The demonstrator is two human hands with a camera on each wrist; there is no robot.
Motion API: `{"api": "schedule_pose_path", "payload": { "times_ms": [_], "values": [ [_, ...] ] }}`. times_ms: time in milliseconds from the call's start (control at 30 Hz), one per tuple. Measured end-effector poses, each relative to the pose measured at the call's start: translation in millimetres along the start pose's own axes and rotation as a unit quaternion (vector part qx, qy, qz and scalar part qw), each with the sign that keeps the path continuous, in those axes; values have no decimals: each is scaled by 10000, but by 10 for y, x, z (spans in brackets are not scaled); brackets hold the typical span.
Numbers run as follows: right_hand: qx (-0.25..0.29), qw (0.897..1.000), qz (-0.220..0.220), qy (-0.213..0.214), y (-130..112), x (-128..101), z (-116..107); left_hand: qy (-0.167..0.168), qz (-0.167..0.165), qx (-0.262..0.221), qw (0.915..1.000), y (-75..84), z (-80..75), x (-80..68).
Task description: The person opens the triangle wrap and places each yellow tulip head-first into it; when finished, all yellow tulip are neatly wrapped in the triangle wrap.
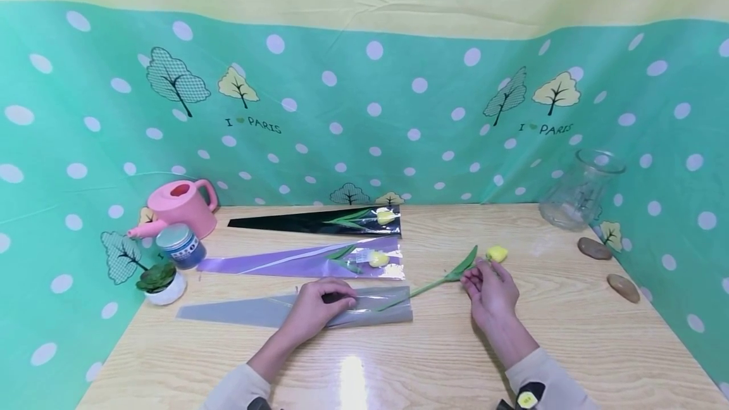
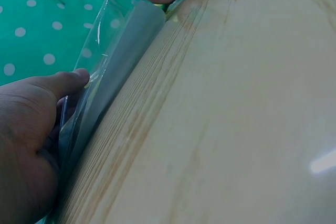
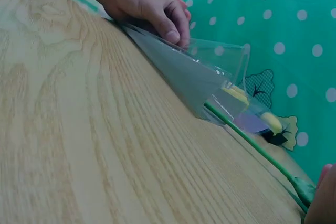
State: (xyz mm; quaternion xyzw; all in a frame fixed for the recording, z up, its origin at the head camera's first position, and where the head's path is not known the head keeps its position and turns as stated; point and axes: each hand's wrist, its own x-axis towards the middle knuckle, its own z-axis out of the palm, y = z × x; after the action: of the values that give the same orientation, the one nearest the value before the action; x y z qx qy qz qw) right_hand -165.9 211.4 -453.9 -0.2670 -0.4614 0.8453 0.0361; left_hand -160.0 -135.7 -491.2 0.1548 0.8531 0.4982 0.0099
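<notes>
A long grey flower sleeve (image 1: pixel 239 312) with a clear front lies across the table, its wide mouth facing right. My left hand (image 1: pixel 316 306) pinches the sleeve's clear film, and in the left wrist view the thumb (image 2: pixel 71 81) presses on that film, which stands away from the grey back. My right hand (image 1: pixel 494 288) pinches a yellow tulip (image 1: pixel 497 254) by its green stem, just below the bloom. The bare end of the stem (image 3: pixel 252 141) is at the sleeve's open mouth, overlapping its clear film in the head view.
Behind lie a purple sleeve (image 1: pixel 245 264) and a black sleeve (image 1: pixel 273 223), each with a yellow tulip. At left stand a pink watering can (image 1: pixel 190 212), a blue jar (image 1: pixel 182 248) and a potted succulent (image 1: pixel 165 290). A glass vase (image 1: pixel 575 198) and two stones (image 1: pixel 595 248) are at right.
</notes>
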Motion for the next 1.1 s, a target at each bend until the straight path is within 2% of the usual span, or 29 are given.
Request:
{"api": "schedule_pose_path", "payload": {
  "times_ms": [200,767,933,1100],
  "values": [
    [-92,9999,104,-70,38,45,-3,49,158,121,9998,-20,1,-4],
    [-837,9942,430,-513,91,78,117,15,209,97,9997,-22,10,5],
    [-1142,9923,288,-382,118,82,183,44,257,93,9996,-32,6,0],
    [-1307,9914,-7,4,166,77,237,27,221,91,9997,-32,9,-8]
  ]
}}
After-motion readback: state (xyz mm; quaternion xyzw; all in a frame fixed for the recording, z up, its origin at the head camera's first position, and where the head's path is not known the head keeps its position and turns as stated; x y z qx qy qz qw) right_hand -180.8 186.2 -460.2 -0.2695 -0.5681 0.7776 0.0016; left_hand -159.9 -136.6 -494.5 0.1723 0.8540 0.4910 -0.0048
